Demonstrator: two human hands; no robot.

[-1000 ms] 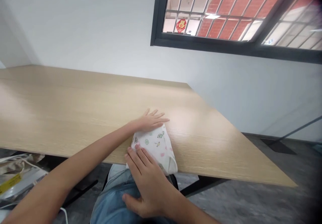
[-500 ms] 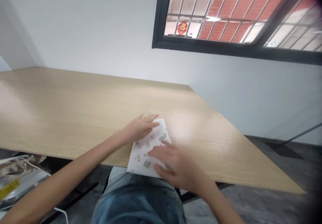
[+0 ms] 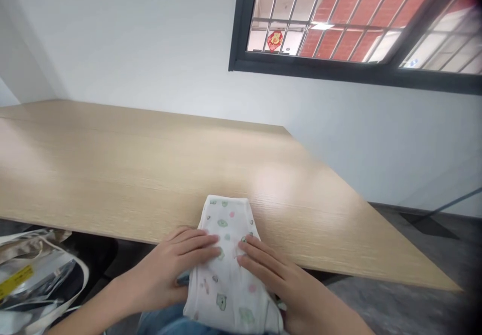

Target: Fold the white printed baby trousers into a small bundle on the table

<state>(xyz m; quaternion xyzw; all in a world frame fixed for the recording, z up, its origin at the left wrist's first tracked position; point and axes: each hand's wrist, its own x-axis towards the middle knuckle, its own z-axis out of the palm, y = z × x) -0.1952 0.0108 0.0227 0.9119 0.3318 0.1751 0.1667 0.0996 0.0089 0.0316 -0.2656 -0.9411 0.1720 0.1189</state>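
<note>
A folded white cloth (image 3: pixel 229 274) with green, pink and brown cartoon prints hangs partly over the table's front edge, above my lap. My left hand (image 3: pixel 184 259) grips its left side, fingers lying on top and the thumb low at the edge. On the opposite side, my right hand (image 3: pixel 267 269) holds the right edge, fingers on top; its thumb is hidden. The far end of the cloth narrows and rests on the wooden tabletop (image 3: pixel 143 174). What kind of cloth article this is I cannot tell.
A bag (image 3: pixel 33 274) with pale handles and a yellow label stands below the table at left. The tabletop's slanted right edge (image 3: pixel 361 199) ends above a grey floor. A pale wall with a dark-framed, barred window (image 3: pixel 331 69) stands behind.
Both hands have come down to the sides of the cloth and closed on it. The cloth has shifted toward me, over the table edge, and now shows a differently printed, tapered face.
</note>
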